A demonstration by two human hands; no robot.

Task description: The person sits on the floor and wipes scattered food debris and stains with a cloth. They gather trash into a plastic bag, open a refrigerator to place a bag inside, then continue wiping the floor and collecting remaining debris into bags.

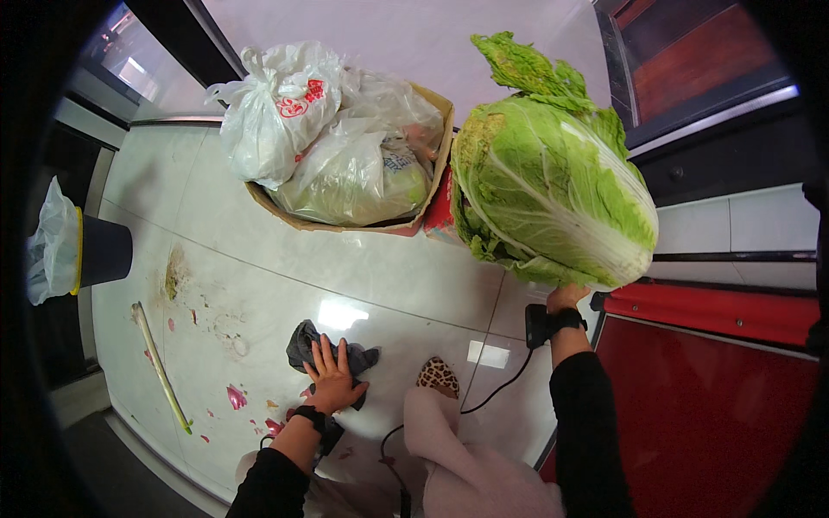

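Note:
My left hand (333,381) lies flat on a dark grey cloth (304,346) on the tiled floor, its fingers spread. The cloth is crumpled and partly under my palm. To the right, my right hand (567,296) is at the lower side of a large napa cabbage (550,188), gripping it; most of the fingers are hidden behind it. The cabbage lies tilted, its pale stem end towards the lower right, and a loose, yellowed outer leaf (541,74) sticks up at the top.
A cardboard box (337,226) full of knotted plastic bags (278,116) stands beside a red printed box (440,207). Onion skins (236,397), a long green-white stalk (158,369) and a brown smear (172,275) mark the floor. At left is a lined bin (107,250); at right, a red panel (699,414).

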